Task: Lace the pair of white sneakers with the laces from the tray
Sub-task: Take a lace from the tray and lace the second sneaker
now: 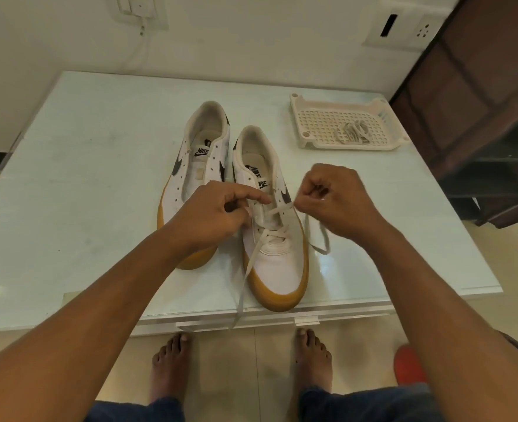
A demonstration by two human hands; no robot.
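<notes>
Two white sneakers with tan soles stand side by side on the glass table (pixel 84 184), toes toward me. The right sneaker (pixel 279 269) has a white lace (pixel 245 272) crossed through its lowest eyelets; one end trails over the table's front edge. My left hand (pixel 218 214) pinches the lace at the shoe's left eyelet row, index finger stretched across the tongue. My right hand (pixel 331 196) pinches the other lace end by the right eyelet row, a loop hanging below it. The left sneaker (pixel 196 159) has no lace in it. A second bundled lace (pixel 353 133) lies in the tray (pixel 309 111).
The white perforated tray sits at the table's back right corner. A dark brown cabinet (pixel 480 102) stands to the right of the table. My bare feet (pixel 242 360) and a red object (pixel 408 365) are on the floor below the front edge.
</notes>
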